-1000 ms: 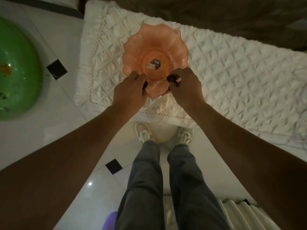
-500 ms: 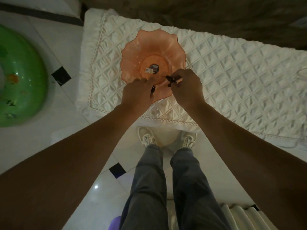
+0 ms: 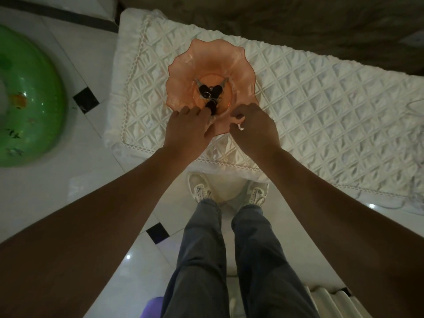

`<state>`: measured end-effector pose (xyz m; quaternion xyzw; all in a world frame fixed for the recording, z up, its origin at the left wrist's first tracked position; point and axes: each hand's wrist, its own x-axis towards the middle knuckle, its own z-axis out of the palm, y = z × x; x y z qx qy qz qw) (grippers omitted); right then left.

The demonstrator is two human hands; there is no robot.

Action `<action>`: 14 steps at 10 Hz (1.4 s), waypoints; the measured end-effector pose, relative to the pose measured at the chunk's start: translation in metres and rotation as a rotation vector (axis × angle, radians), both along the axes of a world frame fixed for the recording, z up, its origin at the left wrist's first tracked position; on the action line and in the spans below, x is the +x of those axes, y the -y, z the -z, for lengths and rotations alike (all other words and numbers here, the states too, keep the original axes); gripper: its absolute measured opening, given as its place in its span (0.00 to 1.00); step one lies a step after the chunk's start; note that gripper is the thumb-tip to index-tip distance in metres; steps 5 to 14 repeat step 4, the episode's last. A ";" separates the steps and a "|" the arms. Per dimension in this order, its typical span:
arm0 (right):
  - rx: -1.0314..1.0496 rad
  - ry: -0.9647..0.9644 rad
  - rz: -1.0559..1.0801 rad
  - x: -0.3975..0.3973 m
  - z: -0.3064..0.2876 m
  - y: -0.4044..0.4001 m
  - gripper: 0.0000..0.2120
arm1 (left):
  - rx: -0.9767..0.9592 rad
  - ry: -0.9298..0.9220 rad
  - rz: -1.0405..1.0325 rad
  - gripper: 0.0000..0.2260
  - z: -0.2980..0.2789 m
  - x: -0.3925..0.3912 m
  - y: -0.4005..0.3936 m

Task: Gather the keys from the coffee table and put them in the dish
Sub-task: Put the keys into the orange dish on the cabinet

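Head view, looking straight down: a wavy-edged orange dish is seen sitting on a coffee table that's covered with a white quilted cloth. The keys are piled in the flat centre of the dish, dark heads bunched together, metal blades poking out toward the far side, a ring or two showing in the middle. One dark piece of the bunch trails toward the near edge, right by the left fingertips.

The left hand is laid over the near rim of the dish, fingers loosely spread and pointed at the keys. Whether that trailing dark piece is pinched or just touched can't be told, since the fingertips cover it. The right hand is held just beside it over the near rim, fingers curled loosely with nothing gripped, so it counts as unclenched and empty.

Lower down, grey trousers and pale sneakers are seen on a glossy white tiled floor with small black insets. A green inflatable ring is parked on the floor, well apart to the left.
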<state>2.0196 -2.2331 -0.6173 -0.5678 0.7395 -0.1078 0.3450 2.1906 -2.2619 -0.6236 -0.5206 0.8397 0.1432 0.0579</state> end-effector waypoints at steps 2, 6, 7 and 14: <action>-0.023 -0.017 -0.130 0.001 -0.029 -0.002 0.15 | -0.035 -0.010 -0.073 0.18 -0.030 0.003 -0.010; -0.105 0.021 -0.296 0.005 -0.080 -0.010 0.19 | -0.118 -0.055 -0.216 0.19 -0.087 0.012 -0.030; -0.105 0.021 -0.296 0.005 -0.080 -0.010 0.19 | -0.118 -0.055 -0.216 0.19 -0.087 0.012 -0.030; -0.105 0.021 -0.296 0.005 -0.080 -0.010 0.19 | -0.118 -0.055 -0.216 0.19 -0.087 0.012 -0.030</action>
